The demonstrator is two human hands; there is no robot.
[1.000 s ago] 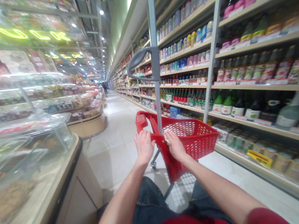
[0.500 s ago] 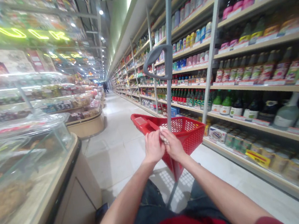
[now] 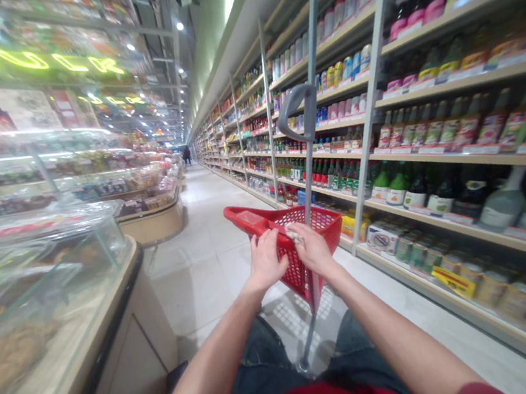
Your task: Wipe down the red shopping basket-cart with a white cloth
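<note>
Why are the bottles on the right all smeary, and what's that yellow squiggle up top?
Head view: the bottles near the right edge are blurred and stretched by the wide lens; the squiggle is an overbright neon sign; the glass counter shows pale glare; the red basket looks sharp.

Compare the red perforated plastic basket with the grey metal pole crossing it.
The red perforated plastic basket is wide and mesh-walled; the grey metal pole is thin, smooth, slanting upward. Left hand and right hand hold the basket's rim; the pole's looped grip is free. Both tilt.
</note>
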